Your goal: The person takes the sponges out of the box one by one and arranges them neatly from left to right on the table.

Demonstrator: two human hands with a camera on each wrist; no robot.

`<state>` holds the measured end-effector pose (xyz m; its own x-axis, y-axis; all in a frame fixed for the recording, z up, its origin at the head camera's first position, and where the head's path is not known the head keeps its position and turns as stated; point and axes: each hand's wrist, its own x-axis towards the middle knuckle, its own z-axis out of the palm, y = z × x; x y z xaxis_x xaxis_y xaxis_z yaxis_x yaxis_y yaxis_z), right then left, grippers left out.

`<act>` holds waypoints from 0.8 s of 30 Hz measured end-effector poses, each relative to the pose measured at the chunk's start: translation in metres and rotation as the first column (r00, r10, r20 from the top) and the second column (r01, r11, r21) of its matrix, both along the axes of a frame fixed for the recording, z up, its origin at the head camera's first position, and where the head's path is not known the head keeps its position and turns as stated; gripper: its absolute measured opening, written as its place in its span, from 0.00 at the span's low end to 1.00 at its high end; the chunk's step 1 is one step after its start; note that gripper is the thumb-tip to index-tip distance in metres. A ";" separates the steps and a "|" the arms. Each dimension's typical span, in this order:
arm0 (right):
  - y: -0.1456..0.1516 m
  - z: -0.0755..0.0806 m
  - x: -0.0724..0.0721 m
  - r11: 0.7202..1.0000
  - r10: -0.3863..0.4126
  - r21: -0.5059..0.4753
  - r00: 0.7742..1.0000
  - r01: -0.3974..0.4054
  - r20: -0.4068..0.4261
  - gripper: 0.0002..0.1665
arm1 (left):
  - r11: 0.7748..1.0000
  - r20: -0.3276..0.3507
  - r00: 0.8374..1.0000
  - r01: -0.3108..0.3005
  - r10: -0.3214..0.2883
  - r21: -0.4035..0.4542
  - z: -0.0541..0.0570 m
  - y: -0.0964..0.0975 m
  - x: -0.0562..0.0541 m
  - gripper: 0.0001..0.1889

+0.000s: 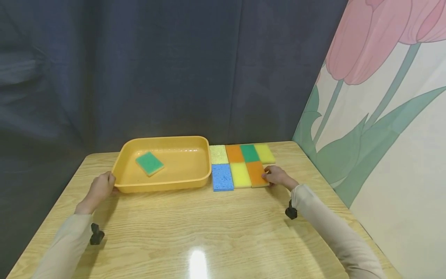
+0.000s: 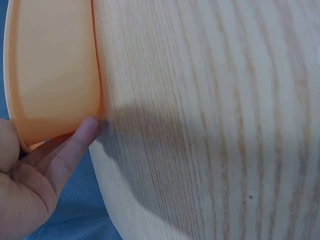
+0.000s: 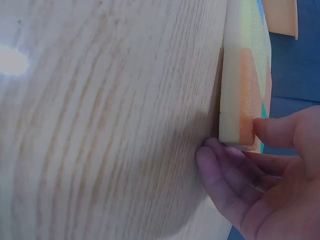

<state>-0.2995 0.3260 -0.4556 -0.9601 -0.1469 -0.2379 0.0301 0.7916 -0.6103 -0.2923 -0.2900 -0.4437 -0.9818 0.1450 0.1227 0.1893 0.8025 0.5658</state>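
My left hand (image 1: 101, 190) holds the near left corner of a yellow plastic tray (image 1: 160, 185), with the thumb at the rim and the fingers under it in the left wrist view. Inside the tray lies a green-topped sponge (image 1: 150, 162), turned at an angle. On the right, my right hand (image 1: 277, 176) pinches the right end of an orange-topped sponge (image 1: 256, 172). In the right wrist view the thumb rests on that sponge's orange face, and the other fingers curl in at its end, close to the table.
Several sponges lie flat in two rows against the tray's right side, among them a blue sponge (image 1: 222, 177) and a green one (image 1: 249, 153). The wooden table (image 1: 167, 232) meets a dark curtain (image 1: 167, 69) behind and a tulip-patterned wall (image 1: 393, 155) at right.
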 end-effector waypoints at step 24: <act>-0.012 0.000 -0.004 0.965 -0.124 0.167 0.912 0.203 -0.392 0.16 | 1.000 -0.039 0.999 -0.013 0.013 -0.002 -0.005 -0.001 -0.003 0.19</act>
<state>-0.3040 0.3143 -0.4557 -0.9901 0.0326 0.1362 -0.0297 0.9015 -0.4318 -0.2951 -0.2914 -0.4489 -0.9780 0.1327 0.1607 0.2008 0.8065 0.5561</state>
